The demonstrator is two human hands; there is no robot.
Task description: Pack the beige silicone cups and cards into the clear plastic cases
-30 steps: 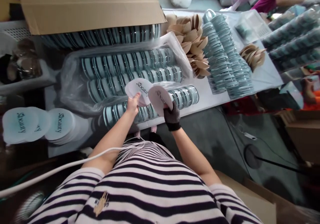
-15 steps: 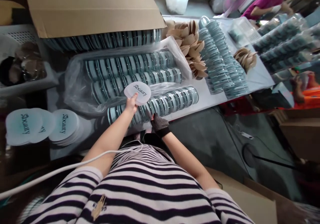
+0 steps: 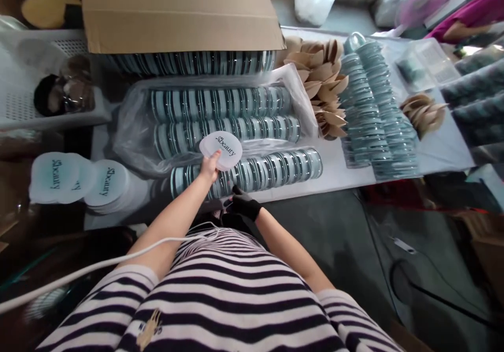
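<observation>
My left hand (image 3: 210, 166) pinches a round white printed disc (image 3: 221, 150) at its lower edge, thumb and fingers closed on it. The disc hovers above the nearest row of teal jars (image 3: 252, 167), at 12 o'clock from my body. My right hand (image 3: 243, 205), in a dark glove, sits at the near table edge at 5 o'clock from the disc, touching the jar row; I cannot tell how far it is open. A stack of matching discs (image 3: 106, 184) lies at 9 o'clock. A cardboard box (image 3: 177, 11) stands at 12 o'clock, beyond the bagged jars.
</observation>
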